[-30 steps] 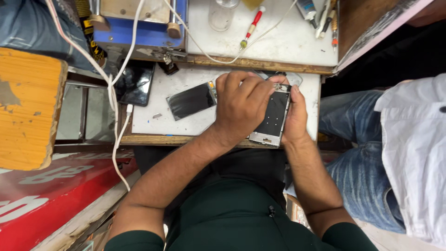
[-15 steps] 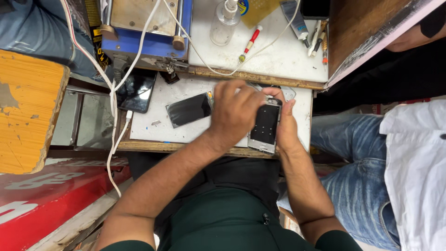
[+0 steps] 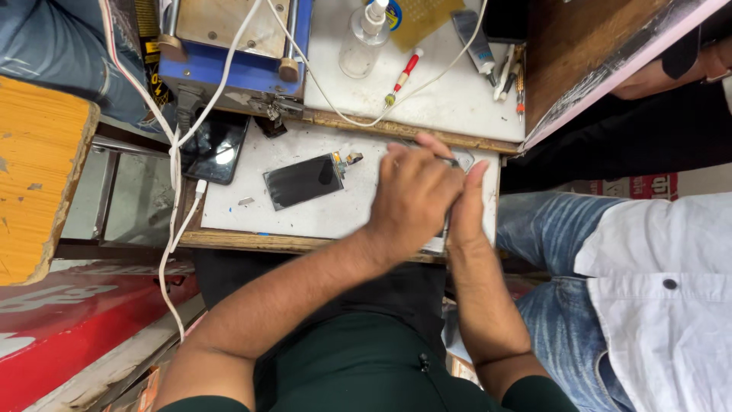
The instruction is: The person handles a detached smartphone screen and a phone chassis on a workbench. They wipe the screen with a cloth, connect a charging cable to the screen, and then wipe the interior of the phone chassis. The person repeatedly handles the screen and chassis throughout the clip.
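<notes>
Versus half a second earlier: the phone under the hands was plainly visible then; now the left hand [image 3: 415, 202] lay over it, only a sliver of the phone [image 3: 436, 243] showing at the board's near edge. Left hand sat palm-down, fingers curled onto it, a thin dark tool [image 3: 446, 159] at the fingertips. Right hand [image 3: 465, 206] stood edge-on against the phone's right side, fingers straight, bracing. Phone's long axis ran away from the person. A detached screen panel [image 3: 303, 181] lay apart on the white work board [image 3: 320, 217].
</notes>
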Tool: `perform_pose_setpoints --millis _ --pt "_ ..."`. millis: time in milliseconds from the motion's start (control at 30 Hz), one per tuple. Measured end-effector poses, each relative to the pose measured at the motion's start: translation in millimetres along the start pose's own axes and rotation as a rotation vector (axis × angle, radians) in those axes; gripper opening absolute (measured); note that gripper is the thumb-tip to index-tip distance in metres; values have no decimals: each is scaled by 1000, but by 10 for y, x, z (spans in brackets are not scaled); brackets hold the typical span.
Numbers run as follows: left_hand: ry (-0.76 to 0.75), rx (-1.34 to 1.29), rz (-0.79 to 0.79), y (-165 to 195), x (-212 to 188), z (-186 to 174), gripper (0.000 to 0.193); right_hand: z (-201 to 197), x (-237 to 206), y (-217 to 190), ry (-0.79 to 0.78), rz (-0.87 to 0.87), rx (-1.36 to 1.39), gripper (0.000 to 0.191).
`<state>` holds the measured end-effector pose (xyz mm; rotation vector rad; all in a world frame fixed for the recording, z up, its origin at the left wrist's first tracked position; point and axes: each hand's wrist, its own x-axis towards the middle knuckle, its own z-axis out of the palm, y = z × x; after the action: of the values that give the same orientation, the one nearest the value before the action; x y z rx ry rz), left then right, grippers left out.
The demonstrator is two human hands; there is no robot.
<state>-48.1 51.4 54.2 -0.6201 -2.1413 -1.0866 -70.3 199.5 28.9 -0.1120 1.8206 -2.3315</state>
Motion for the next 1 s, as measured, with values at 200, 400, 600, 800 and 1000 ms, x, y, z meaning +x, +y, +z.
perform_pose_setpoints --millis 200,400,600,800,1000 --pt "-77 85 223 100 -57 -73 21 -15 57 -208 -306 24 578 89" --pt "-24 -30 60 9 145 -74 14 -41 33 -99 -86 154 707 76" --pt "-85 -115 169 93 74 -138 18 -18 144 -81 -371 -10 670 61" --pt "-53 -101 79 53 66 -162 12 38 66 -14 -193 81 502 63" --pt "7 -63 125 119 118 -253 13 8 113 0 -195 45 512 58"
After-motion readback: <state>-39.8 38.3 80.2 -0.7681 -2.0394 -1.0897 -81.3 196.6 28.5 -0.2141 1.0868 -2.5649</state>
